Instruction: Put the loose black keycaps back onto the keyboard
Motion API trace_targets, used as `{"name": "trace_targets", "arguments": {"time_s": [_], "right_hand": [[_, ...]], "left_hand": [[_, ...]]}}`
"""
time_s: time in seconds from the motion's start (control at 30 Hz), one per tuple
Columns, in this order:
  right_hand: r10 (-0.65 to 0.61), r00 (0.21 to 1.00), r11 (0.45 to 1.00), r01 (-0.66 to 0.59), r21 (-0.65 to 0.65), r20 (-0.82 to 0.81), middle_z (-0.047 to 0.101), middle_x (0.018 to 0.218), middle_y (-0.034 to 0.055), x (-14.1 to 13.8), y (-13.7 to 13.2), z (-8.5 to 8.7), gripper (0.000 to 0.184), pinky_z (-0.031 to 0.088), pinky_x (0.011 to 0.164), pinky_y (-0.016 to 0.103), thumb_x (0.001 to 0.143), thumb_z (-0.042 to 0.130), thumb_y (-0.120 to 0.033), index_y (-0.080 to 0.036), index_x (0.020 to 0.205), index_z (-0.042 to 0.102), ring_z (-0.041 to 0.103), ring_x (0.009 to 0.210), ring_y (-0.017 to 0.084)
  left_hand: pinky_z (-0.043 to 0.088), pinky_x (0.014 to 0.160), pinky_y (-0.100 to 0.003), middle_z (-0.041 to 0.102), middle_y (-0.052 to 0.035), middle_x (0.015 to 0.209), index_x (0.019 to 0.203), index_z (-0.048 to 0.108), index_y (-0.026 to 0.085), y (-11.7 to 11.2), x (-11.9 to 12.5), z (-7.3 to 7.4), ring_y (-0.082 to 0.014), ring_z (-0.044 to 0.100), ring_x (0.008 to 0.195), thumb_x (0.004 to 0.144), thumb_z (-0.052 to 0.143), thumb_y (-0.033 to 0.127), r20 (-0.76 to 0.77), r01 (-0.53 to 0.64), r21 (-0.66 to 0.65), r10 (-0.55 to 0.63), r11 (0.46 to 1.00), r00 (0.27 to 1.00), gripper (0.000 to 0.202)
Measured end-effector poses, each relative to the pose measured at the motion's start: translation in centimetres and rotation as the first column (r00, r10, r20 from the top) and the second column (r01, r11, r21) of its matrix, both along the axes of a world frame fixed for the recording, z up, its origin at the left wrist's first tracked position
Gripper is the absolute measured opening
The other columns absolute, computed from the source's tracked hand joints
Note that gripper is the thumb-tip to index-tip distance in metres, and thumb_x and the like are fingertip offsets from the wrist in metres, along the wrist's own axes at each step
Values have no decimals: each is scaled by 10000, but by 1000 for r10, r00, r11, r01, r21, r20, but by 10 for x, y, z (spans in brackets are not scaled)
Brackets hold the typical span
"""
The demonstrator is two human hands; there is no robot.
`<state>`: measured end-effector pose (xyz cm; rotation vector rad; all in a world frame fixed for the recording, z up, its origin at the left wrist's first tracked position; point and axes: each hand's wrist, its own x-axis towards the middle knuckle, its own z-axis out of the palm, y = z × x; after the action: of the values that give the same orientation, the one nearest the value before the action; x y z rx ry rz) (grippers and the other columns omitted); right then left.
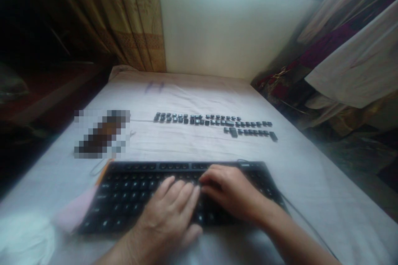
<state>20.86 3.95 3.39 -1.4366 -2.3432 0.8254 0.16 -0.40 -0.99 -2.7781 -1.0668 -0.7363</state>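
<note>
Open sheet (pixel 174 145) between keyboard (pixel 208 207) and keycap rows (pixel 212 122), cable (pixel 304 218) at right

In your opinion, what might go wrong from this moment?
Loose keycaps lie in rows on the cloth; a tug could scatter them. The left hand and right hand, close together over the keyboard, might bump. The cable beside the right forearm may snag.

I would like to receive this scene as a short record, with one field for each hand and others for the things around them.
Left hand: laid over the middle of the black keyboard, fingers stretched forward
Right hand: over the keyboard, fingers bent, close to the left fingertips; anything pinched is hidden
Loose keycaps: in rows beyond the keyboard
Surface: pale sheet
Background: patterned curtain, pale wall
</note>
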Motion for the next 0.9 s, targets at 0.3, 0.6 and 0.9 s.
{"name": "trace_targets", "arguments": {"time_s": [0.3,0.6,0.9], "right_hand": [[-15,1000,1000,15,-18,18,732,856,36,0,2,2,120,493,713,241,796,674,-117,-189,858,747,673,784,161],[-163,984,985,158,-73,-74,762,795,16,5,8,0,99,493,716,256,819,656,-192,-205,792,751,691,745,162],[-199,977,975,206,-83,78,751,770,24,-5,5,4,80,460,673,254,808,684,-215,-202,754,741,678,738,171]], "left_hand": [[333,1072,-426,689,-66,1181,1242,608,148,1,1,2,-241,594,1095,903,587,472,-23,2,12,-2,1000,1000,469],[326,1073,-426,693,-60,1169,1245,609,141,3,1,6,-237,592,1086,907,584,472,-24,11,-2,-11,1000,1000,474],[303,1087,-420,696,-57,1156,1231,615,140,3,2,5,-237,593,1080,894,597,473,-42,8,4,-8,1000,999,474]]}}
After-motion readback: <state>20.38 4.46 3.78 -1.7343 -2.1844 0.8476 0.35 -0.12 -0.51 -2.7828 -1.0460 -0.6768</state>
